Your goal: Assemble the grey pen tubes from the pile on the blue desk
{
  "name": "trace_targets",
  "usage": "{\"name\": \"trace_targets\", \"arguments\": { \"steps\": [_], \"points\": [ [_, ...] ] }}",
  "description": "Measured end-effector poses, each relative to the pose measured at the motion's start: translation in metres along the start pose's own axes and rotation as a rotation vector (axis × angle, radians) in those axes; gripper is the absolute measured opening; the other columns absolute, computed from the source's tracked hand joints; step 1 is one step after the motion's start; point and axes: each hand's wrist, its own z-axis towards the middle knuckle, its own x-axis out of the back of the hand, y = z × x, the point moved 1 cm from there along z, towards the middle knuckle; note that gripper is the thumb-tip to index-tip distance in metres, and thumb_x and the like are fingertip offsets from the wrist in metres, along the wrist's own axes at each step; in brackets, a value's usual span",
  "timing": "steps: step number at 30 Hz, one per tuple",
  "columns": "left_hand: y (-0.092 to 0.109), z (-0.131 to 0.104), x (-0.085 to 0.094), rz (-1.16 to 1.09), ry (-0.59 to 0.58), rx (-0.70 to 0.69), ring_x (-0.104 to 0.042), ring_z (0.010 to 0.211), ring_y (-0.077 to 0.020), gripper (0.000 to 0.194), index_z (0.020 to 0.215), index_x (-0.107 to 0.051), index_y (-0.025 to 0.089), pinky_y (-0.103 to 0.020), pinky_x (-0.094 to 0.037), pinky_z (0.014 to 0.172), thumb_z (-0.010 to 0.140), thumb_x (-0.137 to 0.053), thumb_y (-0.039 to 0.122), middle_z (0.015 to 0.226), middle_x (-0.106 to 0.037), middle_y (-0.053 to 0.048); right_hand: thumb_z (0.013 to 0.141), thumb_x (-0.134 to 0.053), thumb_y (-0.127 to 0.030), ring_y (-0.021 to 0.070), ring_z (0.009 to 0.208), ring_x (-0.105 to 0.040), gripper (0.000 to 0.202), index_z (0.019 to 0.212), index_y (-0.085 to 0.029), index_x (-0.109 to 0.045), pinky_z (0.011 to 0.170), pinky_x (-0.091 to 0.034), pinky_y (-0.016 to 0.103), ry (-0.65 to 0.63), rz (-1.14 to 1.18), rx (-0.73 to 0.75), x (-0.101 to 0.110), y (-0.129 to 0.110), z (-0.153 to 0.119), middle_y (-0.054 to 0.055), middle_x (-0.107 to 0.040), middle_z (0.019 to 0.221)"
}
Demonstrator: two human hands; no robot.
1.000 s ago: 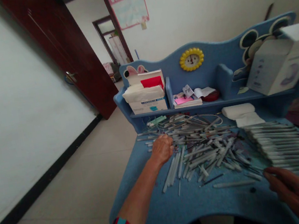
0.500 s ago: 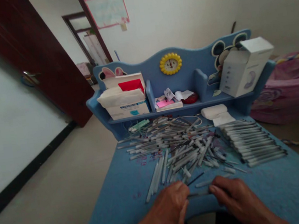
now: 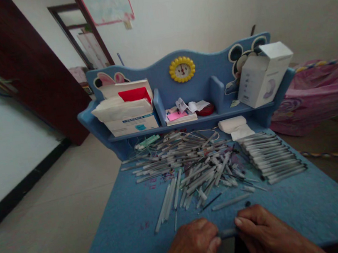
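Close to the desk's front edge, a pale, translucent pen barrel (image 3: 228,233) spans the gap between my two hands. My left hand (image 3: 192,244) is closed on its left end, thumb and fingers pressed together. At the other end, my right hand (image 3: 263,228) pinches it with thumb and forefinger. The ends of the barrel are hidden inside my fingers. Just beyond my right hand lies a small black plug-like piece (image 3: 248,203). Another pale barrel (image 3: 231,202) and a thin dark refill (image 3: 210,202) rest on the desk beyond my hands.
A heap of pens and barrels (image 3: 201,176) covers the middle of the blue desk (image 3: 118,234). Black-tipped pens (image 3: 274,158) lie in a row at right. Behind stand a paper roll (image 3: 232,124), a white box (image 3: 264,75) and a paper-filled carton (image 3: 133,123).
My view has swung a little to the right. A thin dark length showed between my hands before; now a thicker, pale barrel shows there. The black piece beyond my right hand has come into sight.
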Motion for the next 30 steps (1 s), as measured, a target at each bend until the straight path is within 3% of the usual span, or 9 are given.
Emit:
{"name": "trace_targets", "arguments": {
  "steps": [5, 13, 19, 26, 30],
  "points": [
    [0.001, 0.002, 0.002, 0.081, -0.002, -0.029, -0.054, 0.069, -0.0136, 0.015, 0.076, -0.05, 0.02, -0.022, -0.038, 0.063, 0.086, -0.039, 0.019, 0.076, -0.06, -0.001, 0.077, -0.042, -0.066, 0.0033, 0.029, -0.038, 0.053, 0.063, -0.015, -0.049, 0.029, -0.024, 0.012, -0.075, 0.094, -0.03, 0.0, 0.009, 0.001, -0.003, -0.051, 0.044],
    [-0.004, 0.007, 0.007, 0.075, -0.034, -0.025, -0.056, 0.075, -0.0157, 0.017, 0.081, -0.052, 0.02, -0.025, -0.039, 0.066, 0.088, -0.037, 0.022, 0.08, -0.061, -0.002, 0.075, -0.05, -0.06, 0.0042, 0.031, -0.042, 0.045, 0.064, -0.016, -0.047, 0.031, -0.026, 0.012, 0.014, 0.085, 0.001, 0.005, 0.002, 0.005, -0.004, -0.053, 0.046],
    [-0.003, 0.009, 0.013, 0.021, -0.04, -0.017, -0.055, 0.071, -0.0141, 0.019, 0.077, -0.051, 0.02, -0.024, -0.038, 0.064, 0.088, -0.036, 0.02, 0.075, -0.06, -0.001, 0.07, -0.061, -0.051, 0.0051, 0.037, -0.045, 0.036, 0.069, -0.016, -0.05, 0.037, -0.034, 0.014, 0.07, 0.08, 0.023, 0.007, 0.0, 0.007, -0.005, -0.053, 0.052],
    [-0.005, 0.006, 0.014, -0.008, -0.059, -0.002, -0.057, 0.074, -0.0139, 0.021, 0.08, -0.053, 0.019, -0.023, -0.039, 0.067, 0.089, -0.034, 0.023, 0.08, -0.061, -0.001, 0.084, -0.036, -0.057, 0.0057, 0.037, -0.046, 0.052, 0.059, -0.015, -0.051, 0.038, -0.03, 0.016, 0.069, -0.104, 0.071, 0.009, -0.004, 0.006, -0.003, -0.05, 0.047],
    [-0.005, 0.005, 0.014, 0.002, -0.037, 0.008, -0.057, 0.075, -0.0136, 0.022, 0.079, -0.052, 0.019, -0.023, -0.039, 0.068, 0.09, -0.034, 0.024, 0.081, -0.061, -0.001, 0.082, -0.044, -0.056, 0.0073, 0.041, -0.05, 0.044, 0.065, -0.016, -0.05, 0.041, -0.034, 0.017, 0.073, -0.021, 0.098, 0.008, -0.008, 0.004, -0.003, -0.052, 0.052]
  ]
}}
